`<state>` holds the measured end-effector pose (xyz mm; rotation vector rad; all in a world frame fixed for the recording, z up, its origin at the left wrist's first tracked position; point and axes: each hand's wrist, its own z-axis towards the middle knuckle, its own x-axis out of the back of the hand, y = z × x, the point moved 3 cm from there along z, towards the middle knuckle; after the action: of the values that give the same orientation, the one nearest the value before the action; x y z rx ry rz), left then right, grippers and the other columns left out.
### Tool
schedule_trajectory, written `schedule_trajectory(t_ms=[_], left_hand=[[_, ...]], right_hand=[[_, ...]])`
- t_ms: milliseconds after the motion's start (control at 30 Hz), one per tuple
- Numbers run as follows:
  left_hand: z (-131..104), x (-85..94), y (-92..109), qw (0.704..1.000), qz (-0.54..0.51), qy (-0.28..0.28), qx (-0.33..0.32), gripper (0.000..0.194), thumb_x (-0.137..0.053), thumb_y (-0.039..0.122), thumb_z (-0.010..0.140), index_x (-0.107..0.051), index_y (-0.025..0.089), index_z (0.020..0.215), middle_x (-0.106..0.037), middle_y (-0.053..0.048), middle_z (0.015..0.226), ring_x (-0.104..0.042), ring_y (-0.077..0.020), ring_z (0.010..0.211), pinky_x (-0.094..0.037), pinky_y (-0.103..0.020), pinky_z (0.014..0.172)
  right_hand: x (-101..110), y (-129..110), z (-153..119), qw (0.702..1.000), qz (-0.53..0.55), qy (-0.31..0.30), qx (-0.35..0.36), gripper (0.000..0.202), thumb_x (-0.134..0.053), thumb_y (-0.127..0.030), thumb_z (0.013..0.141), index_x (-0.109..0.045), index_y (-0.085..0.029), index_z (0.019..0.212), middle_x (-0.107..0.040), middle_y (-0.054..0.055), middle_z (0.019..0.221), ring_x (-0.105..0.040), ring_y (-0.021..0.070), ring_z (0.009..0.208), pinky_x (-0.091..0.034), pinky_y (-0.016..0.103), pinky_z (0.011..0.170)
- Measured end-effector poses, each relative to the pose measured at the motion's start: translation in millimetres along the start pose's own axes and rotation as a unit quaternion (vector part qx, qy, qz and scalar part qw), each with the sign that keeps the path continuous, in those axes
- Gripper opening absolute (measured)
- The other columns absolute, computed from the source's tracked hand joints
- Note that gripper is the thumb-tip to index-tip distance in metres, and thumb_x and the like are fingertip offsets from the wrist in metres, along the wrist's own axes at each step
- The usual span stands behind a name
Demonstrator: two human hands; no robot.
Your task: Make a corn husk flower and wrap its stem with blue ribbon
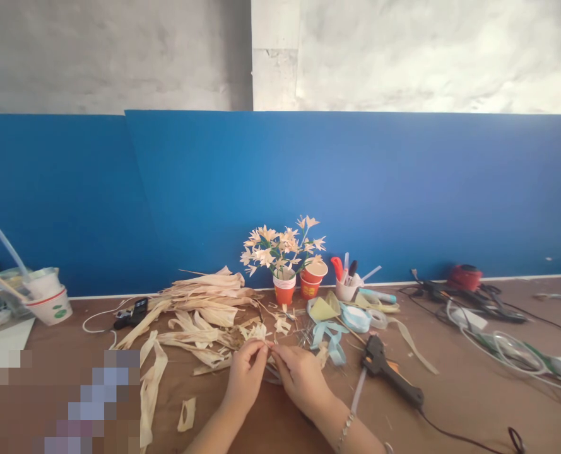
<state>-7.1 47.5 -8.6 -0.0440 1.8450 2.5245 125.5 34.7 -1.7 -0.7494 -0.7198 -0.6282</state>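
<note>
Near the front middle of the brown table, my left hand [248,372] and my right hand [300,373] meet at the fingertips. Both are closed in a pinch on something too small to make out. A pale husk flower [258,332] shows just above my left fingertips. Behind my hands, husk flowers on green stems [284,244] stand in a red and white paper cup [284,290]. Dried husk strips [204,302] lie in a heap to the left. A black glue gun [388,372] rests right of my right hand, on its side.
Light blue ribbon [330,337] and tape rolls lie behind the glue gun. A white cup [346,289] holds pens and red-handled scissors. Cables and wires [498,353] spread at right. Another paper cup [50,306] stands at far left. A blue partition [356,189] rises behind.
</note>
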Motion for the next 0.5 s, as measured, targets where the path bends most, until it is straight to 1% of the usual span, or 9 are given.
schedule_trajectory(t_ms=[167, 300, 400, 500], left_hand=[[0.3, -1.4, -1.6, 1.000, 0.012, -0.006, 0.002, 0.011, -0.066, 0.027, 0.072, -0.075, 0.022, 0.074, -0.069, -0.009, 0.079, -0.059, -0.0254, 0.079, -0.042, -0.031, 0.076], [0.3, -2.2, -5.7, 1.000, 0.017, -0.012, -0.001, 0.014, -0.064, 0.029, 0.074, -0.075, 0.020, 0.075, -0.069, -0.010, 0.080, -0.059, -0.0249, 0.081, -0.043, -0.030, 0.077], [-0.4, -2.8, -8.6, 1.000, -0.007, -0.008, 0.025, 0.017, -0.065, 0.032, 0.072, -0.074, 0.018, 0.076, -0.070, -0.009, 0.084, -0.060, -0.0248, 0.084, -0.043, -0.030, 0.078], [-1.6, -3.6, -8.9, 0.997, -0.047, -0.006, 0.069, 0.025, -0.065, 0.039, 0.071, -0.072, 0.017, 0.079, -0.069, -0.007, 0.079, -0.059, -0.0217, 0.075, -0.045, -0.029, 0.071]], right_hand=[[-0.3, 0.9, -0.7, 0.999, 0.028, 0.016, 0.000, 0.026, -0.036, -0.023, 0.092, -0.062, -0.019, 0.090, -0.067, 0.005, 0.072, -0.062, 0.0150, 0.066, -0.041, 0.022, 0.060], [-1.7, 2.5, -1.0, 0.999, 0.026, 0.018, -0.013, 0.027, -0.036, -0.022, 0.092, -0.062, -0.018, 0.087, -0.067, 0.005, 0.071, -0.062, 0.0154, 0.066, -0.041, 0.023, 0.061], [-1.9, 2.5, -0.1, 1.000, 0.020, 0.012, -0.017, 0.025, -0.037, -0.021, 0.092, -0.062, -0.018, 0.088, -0.067, 0.005, 0.073, -0.062, 0.0159, 0.067, -0.041, 0.023, 0.061], [-0.8, 2.0, 0.7, 1.000, 0.016, 0.014, -0.021, 0.023, -0.039, -0.021, 0.091, -0.062, -0.019, 0.087, -0.067, 0.004, 0.073, -0.061, 0.0158, 0.065, -0.040, 0.023, 0.060]])
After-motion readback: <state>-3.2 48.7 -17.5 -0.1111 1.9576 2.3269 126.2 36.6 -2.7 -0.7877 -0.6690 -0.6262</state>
